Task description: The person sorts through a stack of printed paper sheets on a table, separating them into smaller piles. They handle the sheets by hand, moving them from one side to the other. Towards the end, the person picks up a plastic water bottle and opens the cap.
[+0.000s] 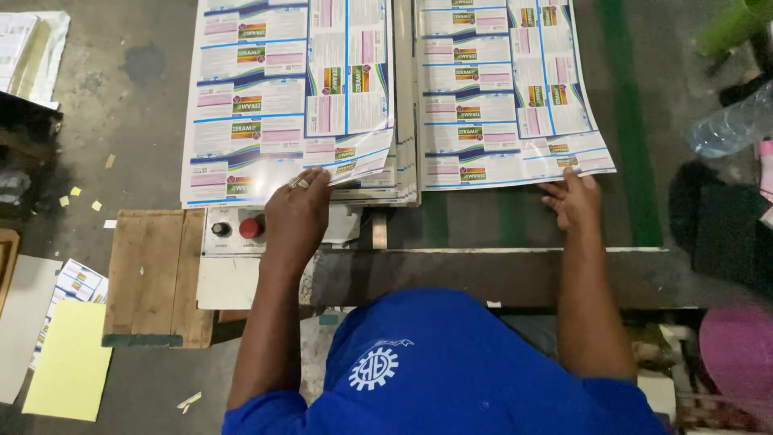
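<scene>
1. At the bottom centre of the frame, a person in a blue shirt (451,370) is leaning over the near edge of the counter (499,274), both forearms reaching up the frame.
2. Left of centre, the left hand (296,211) is lying palm down with its fingers spread, a ring showing on one finger; its grip is open and flat, closing on nothing, and the fingertips are pressing on the near edge of the left stack of printed sheets (282,97).
3. Right of centre, the right hand (573,200) is lying flat in the same way, grip open, its fingertips touching the near edge of the right stack of printed sheets (507,89).
4. Just below the left hand, a pale control box (229,242) is carrying a black knob (220,229) and a red button (250,228).
5. Left of that box, a wooden board (153,274) is lying on the floor, and a yellow sheet (72,358) is resting in the lower left corner.
6. The two stacks are lying side by side across the upper middle of the frame, the left one's top sheets curling over its lower right corner.
7. At the right edge, a clear plastic bottle (729,129) is lying on its side; a pink round object (737,354) is sitting in the lower right corner.
</scene>
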